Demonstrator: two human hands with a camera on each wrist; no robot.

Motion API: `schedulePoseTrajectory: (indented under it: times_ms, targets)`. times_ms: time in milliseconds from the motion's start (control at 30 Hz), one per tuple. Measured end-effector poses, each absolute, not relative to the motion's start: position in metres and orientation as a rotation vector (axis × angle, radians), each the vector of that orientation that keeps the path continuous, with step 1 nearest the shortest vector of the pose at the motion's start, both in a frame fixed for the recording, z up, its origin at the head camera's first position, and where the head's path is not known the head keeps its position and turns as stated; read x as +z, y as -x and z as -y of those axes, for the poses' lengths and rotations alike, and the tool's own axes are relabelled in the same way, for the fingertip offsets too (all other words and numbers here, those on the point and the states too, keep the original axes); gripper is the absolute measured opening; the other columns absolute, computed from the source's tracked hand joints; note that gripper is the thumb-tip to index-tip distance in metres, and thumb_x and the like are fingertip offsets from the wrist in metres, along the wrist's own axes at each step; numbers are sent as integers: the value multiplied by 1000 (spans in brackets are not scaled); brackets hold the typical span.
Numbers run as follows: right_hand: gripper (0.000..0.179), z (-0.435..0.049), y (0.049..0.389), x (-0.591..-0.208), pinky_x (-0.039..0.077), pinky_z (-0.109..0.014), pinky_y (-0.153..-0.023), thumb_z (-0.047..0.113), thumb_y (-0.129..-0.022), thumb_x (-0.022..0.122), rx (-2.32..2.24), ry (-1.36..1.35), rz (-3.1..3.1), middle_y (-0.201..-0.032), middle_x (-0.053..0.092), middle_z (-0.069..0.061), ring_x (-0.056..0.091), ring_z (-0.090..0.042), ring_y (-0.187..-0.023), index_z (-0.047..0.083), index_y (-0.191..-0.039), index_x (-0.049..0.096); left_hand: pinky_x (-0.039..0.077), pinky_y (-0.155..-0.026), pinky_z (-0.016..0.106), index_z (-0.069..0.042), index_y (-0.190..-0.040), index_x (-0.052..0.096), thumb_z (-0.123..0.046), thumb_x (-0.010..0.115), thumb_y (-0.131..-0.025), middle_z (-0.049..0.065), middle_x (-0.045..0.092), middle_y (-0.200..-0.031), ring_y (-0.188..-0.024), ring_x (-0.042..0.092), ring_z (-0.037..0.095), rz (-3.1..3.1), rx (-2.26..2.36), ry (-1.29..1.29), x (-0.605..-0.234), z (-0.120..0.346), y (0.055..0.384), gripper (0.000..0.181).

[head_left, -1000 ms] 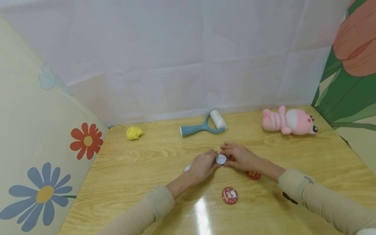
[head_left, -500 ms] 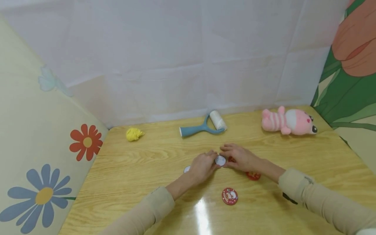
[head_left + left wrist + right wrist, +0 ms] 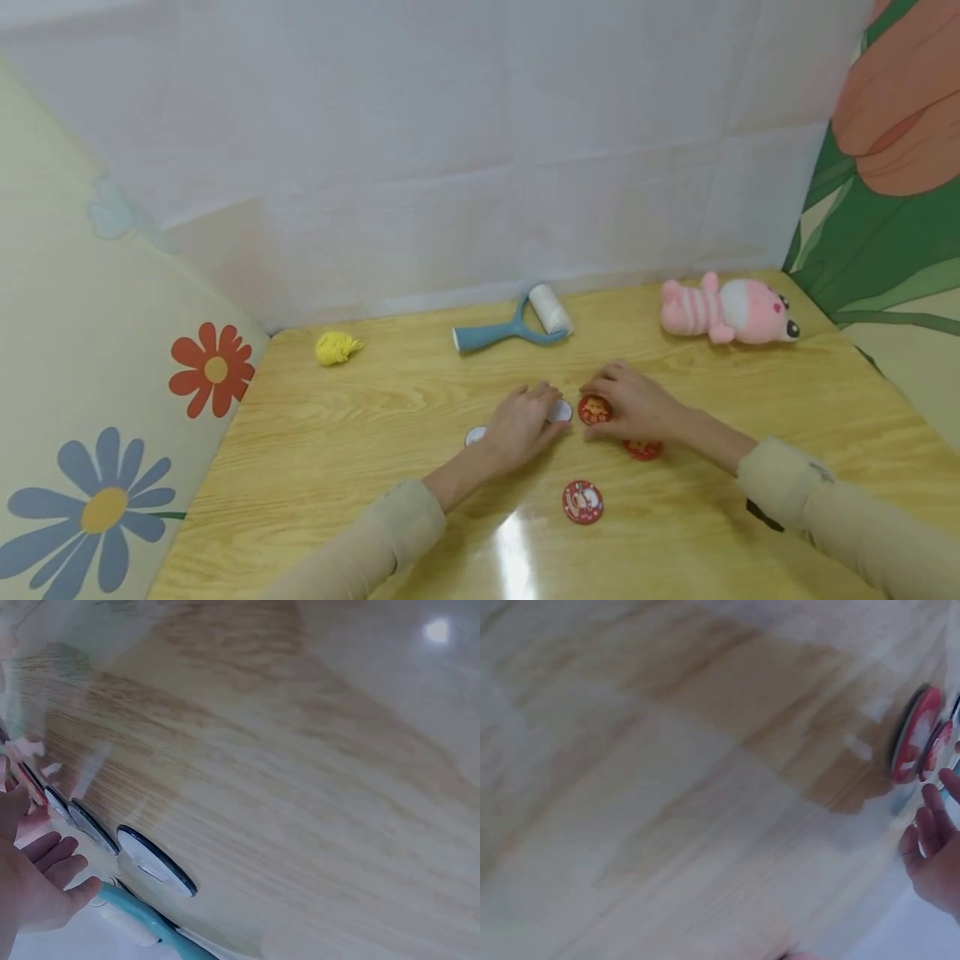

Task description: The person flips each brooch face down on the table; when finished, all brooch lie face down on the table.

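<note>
- Head view: the left hand (image 3: 525,425) is resting at the upper white disc (image 3: 559,411), covering part of it; its thumb and fingers are lying loosely apart, so it is seeming released.
- The right hand (image 3: 641,404) is curving around the inner red disc (image 3: 595,409), fingers on the far side and thumb on the near side; no pinch is showing, so it too is looking released.
- Those two discs are lying just beside each other on the wooden table (image 3: 300,467), between the hands.
- The outer red disc (image 3: 643,450) is sitting partly hidden by the right wrist; a low sweep of that arm could be dragging it out of place.
- The outer white disc (image 3: 476,436) is showing from behind the left wrist, facing the same risk.
- The front red disc (image 3: 582,502) is lying nearer the person, well apart from the fingers.
- The tabletop is gleaming and probably slick, so a sideways nudge could be sending a thin disc skidding.
- With both hands working this near, fingertips could be bumping, or one disc could be riding over its neighbour.
</note>
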State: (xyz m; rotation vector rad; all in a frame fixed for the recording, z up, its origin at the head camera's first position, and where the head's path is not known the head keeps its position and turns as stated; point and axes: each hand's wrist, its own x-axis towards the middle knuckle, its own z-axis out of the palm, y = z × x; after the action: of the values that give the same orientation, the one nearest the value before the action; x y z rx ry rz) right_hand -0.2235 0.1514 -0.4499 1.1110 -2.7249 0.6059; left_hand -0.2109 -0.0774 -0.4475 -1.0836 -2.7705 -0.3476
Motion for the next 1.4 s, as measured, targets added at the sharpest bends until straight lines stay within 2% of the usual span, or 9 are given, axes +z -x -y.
schedulePoseTrajectory:
  times_ms: [167,433,533,700,967,1133,1233,1400]
  targets:
    - [54,-158,217,-456,54,-33,-76,44,-72,84,657,-1053,2732,-99,59,-2,55,-15,-89,8,-109,68,41,-107,48,-2,-118,63,-33,67,-93,12,66,-119,-116,60,28,2740,-355,1099,-449,75,207,40]
    - [49,-161,218,-461,54,-30,-71,44,-74,82,665,-1037,2711,-96,58,0,55,-12,-82,8,-104,68,36,-111,50,-5,-116,65,-30,66,-94,9,67,-120,-123,56,28,2725,-379,1090,-454,72,202,33]
    - [49,-160,219,-457,55,-31,-73,47,-74,82,633,-1029,2727,-96,60,1,57,-13,-84,10,-103,68,34,-112,48,-5,-123,62,-32,68,-92,10,64,-126,-126,53,28,2739,-379,1105,-454,73,201,42]
    - [48,-156,220,-447,56,-37,-82,44,-78,80,745,-1041,2754,-101,69,-1,63,-17,-93,9,-109,69,33,-113,48,-5,-131,56,-30,74,-87,11,60,-132,-128,51,30,2676,-447,1172,-453,73,204,53]
    - [43,-146,220,-440,56,-35,-81,39,-79,80,961,-1116,2624,-100,72,-2,66,-14,-90,7,-108,72,47,-101,49,-3,-112,68,-12,76,-84,12,69,-114,-112,63,30,2399,-556,1208,-452,74,207,30]
    - [42,-144,219,-440,56,-35,-79,37,-81,79,1002,-1111,2624,-100,72,-1,65,-14,-90,7,-110,71,50,-98,47,-3,-107,71,-8,76,-83,12,70,-111,-109,66,27,2355,-575,1200,-451,76,207,25]
    - [39,-143,218,-440,56,-33,-74,35,-83,77,1033,-1091,2637,-99,72,0,65,-13,-87,7,-110,71,52,-95,42,-4,-106,72,-9,75,-85,11,71,-108,-105,67,25,2354,-580,1184,-451,75,208,22]
    - [19,-142,218,-443,55,-27,-65,21,-92,69,1115,-1119,2570,-93,73,1,63,-8,-77,8,-105,75,58,-75,24,-6,-100,73,-12,69,-91,5,74,-93,-83,72,16,2413,-615,1115,-447,74,206,12]
